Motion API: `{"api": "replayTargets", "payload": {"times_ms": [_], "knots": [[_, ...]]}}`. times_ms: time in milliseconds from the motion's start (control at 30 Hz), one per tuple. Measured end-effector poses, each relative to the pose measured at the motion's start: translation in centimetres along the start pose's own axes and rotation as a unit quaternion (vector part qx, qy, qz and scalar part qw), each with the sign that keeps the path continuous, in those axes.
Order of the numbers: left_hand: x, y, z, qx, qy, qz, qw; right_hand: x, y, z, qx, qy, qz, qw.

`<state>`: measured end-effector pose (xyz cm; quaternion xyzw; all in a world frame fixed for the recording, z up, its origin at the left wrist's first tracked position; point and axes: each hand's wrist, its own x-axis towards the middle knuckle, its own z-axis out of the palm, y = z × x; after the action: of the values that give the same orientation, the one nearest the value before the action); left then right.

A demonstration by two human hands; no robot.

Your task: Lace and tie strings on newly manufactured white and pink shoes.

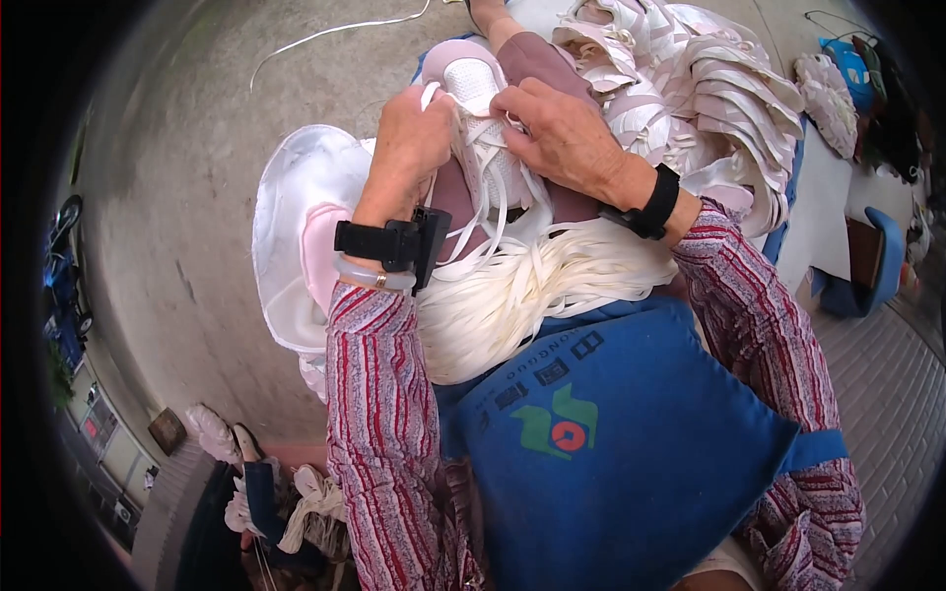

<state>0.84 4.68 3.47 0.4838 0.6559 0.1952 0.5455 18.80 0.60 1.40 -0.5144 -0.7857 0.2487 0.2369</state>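
On my lap lies a pale pink and white shoe upper (469, 79) with a mesh tongue, its toe pointing away from me. White shoelace (490, 167) crosses over its front, and long ends hang down toward me. At the upper's left edge, my left hand (414, 138) is closed, pinching a small loop of lace. My right hand (567, 138) has thumb and forefinger closed on lace at the right edge. Below both hands, a thick bundle of cream-white laces (552, 281) rests across my lap, above the blue apron (631, 433).
Many overlapping pink and white uppers (734, 94) are piled at the far right. Another white and pink piece (281, 227) sits beside my left forearm. A loose lace (340, 28) lies on the concrete floor. At right stands a blue chair (884, 261); another person (264, 497) sits lower left.
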Motion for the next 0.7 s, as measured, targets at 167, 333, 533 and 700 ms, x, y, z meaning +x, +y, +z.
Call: {"api": "replayTargets", "payload": {"times_ms": [167, 333, 533, 700], "knots": [[-1.3, -1.5, 0.4, -0.134, -0.016, -0.071, 0.988, 0.5, -0.5, 0.0, -0.004, -0.009, -0.095, 0.995], [-2.9, -1.1, 1.5, -0.170, 0.018, -0.073, 0.983, 1.5, -0.5, 0.3, -0.111, -0.043, -0.104, 0.987], [-3.9, -2.1, 2.9, -0.157, 0.016, -0.069, 0.985, 1.9, -1.1, 0.7, -0.169, -0.050, -0.100, 0.979], [-7.3, -3.3, 1.6, -0.200, 0.034, -0.075, 0.976, 1.5, -2.2, 1.8, -0.145, -0.045, -0.077, 0.985]]}}
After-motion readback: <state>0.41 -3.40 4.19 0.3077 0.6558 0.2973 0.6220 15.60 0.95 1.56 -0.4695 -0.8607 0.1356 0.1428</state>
